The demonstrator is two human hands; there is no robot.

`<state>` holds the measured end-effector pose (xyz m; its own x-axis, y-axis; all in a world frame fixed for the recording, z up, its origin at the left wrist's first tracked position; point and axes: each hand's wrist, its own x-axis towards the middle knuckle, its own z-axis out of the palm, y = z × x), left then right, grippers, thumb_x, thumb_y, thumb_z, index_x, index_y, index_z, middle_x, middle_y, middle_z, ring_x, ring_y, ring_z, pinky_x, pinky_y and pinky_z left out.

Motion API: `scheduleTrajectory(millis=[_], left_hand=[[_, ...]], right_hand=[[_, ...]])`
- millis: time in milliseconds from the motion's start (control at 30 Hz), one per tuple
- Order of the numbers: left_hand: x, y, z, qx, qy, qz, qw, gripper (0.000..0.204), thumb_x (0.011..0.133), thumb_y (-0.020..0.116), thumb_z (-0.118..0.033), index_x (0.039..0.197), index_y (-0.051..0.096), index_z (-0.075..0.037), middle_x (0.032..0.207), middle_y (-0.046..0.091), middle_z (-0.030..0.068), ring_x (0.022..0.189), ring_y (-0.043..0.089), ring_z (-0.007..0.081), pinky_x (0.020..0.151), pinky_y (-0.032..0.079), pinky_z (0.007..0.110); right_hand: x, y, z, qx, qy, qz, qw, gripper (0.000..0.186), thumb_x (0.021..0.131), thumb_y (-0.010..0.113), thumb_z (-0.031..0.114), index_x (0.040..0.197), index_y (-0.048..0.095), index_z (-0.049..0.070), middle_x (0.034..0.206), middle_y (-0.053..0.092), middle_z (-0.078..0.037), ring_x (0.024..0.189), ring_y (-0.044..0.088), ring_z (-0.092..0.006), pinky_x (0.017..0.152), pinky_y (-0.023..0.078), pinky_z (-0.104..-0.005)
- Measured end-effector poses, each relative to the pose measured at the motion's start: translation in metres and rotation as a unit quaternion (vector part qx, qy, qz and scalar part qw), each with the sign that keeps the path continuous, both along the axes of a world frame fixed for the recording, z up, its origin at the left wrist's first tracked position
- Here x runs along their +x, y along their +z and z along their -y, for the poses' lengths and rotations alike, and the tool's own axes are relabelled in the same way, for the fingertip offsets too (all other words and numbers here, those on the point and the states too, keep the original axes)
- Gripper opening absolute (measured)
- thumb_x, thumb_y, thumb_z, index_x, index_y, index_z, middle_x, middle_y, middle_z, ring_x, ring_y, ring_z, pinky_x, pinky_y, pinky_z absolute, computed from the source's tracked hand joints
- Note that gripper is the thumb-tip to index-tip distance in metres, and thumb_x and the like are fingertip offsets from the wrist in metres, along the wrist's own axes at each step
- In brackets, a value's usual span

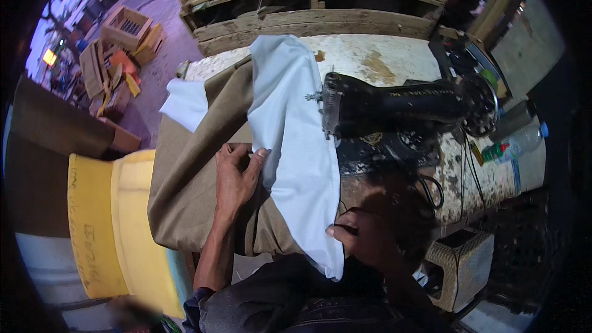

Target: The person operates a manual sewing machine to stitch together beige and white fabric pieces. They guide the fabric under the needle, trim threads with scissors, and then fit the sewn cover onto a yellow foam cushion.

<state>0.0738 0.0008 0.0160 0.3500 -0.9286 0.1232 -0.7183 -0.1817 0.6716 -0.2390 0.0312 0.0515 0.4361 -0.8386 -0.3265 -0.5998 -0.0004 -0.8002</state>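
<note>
A large brown cloth (191, 197) is draped over the near left of the sewing table, and a long white cloth (287, 129) lies across it, running down to my lap. My left hand (237, 176) rests on the brown cloth with its fingers bent and thumb against the white cloth's left edge, pinching the fabric. Low on the right edge of the white cloth, my right hand (367, 237), partly in shadow, grips the hem between thumb and fingers. Close to that edge stands a black sewing machine (394, 105), its needle end beside the white cloth.
A clear plastic bottle (527, 139) lies at the table's right, near a dark cylinder. Wooden shelving (314, 24) borders the table's far side. A yellow panel (135, 209) stands at left; a woven-patterned stool (465, 265) is at lower right. Wooden crates (126, 28) lie outside.
</note>
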Motion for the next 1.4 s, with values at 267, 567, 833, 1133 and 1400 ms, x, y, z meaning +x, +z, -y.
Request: scheduleTrajectory(millis=[267, 567, 833, 1133, 1400], left_hand=[[-0.007, 0.018, 0.021, -0.122, -0.008, -0.387, 0.914, 0.024, 0.114, 0.066, -0.028, 0.1, 0.061, -0.009, 0.088, 0.055, -0.0068, 0.081, 0.043, 0.004, 0.072, 0.037, 0.024], [-0.007, 0.028, -0.024, 0.087, -0.109, -0.325, 0.935, 0.081, 0.098, 0.083, -0.012, 0.164, 0.039, 0.001, 0.152, 0.059, 0.0199, 0.137, 0.058, 0.0252, 0.115, 0.047, 0.04], [0.001, 0.061, -0.028, 0.043, -0.022, 0.063, 0.997, 0.04, 0.101, 0.077, -0.009, 0.134, 0.058, 0.002, 0.11, 0.07, 0.0214, 0.092, 0.07, 0.0334, 0.082, 0.056, 0.045], [-0.101, 0.03, -0.03, -0.032, -0.32, 0.164, 0.933, 0.047, 0.099, 0.072, -0.017, 0.141, 0.066, 0.001, 0.145, 0.065, 0.0243, 0.139, 0.058, 0.0446, 0.119, 0.044, 0.053], [-0.114, -0.012, -0.038, 0.062, -0.324, 0.213, 0.92, 0.073, 0.104, 0.064, -0.049, 0.163, 0.051, -0.007, 0.171, 0.044, 0.023, 0.161, 0.035, 0.0463, 0.13, 0.023, 0.066]], right_hand=[[0.015, -0.017, -0.043, -0.041, -0.107, 0.054, 0.992, 0.057, 0.095, 0.085, 0.023, 0.138, 0.054, 0.003, 0.105, 0.071, -0.021, 0.096, 0.074, -0.0386, 0.088, 0.058, -0.0483], [-0.002, 0.001, -0.074, 0.361, -0.188, 0.354, 0.842, 0.056, 0.112, 0.063, 0.026, 0.153, 0.047, -0.008, 0.132, 0.069, -0.023, 0.121, 0.068, -0.0249, 0.107, 0.053, -0.0383], [-0.014, -0.015, -0.112, 0.259, -0.109, 0.291, 0.915, 0.047, 0.117, 0.054, 0.037, 0.142, 0.064, -0.001, 0.12, 0.075, -0.017, 0.107, 0.072, -0.0236, 0.099, 0.055, -0.0405], [-0.033, -0.064, -0.139, 0.257, -0.132, 0.258, 0.922, 0.045, 0.119, 0.05, 0.037, 0.136, 0.067, -0.002, 0.107, 0.074, -0.007, 0.1, 0.067, -0.0119, 0.091, 0.054, -0.0323], [-0.022, -0.099, -0.151, 0.141, -0.172, 0.245, 0.944, 0.035, 0.116, 0.058, 0.031, 0.125, 0.072, 0.0, 0.097, 0.075, -0.015, 0.089, 0.07, -0.019, 0.083, 0.055, -0.0381]])
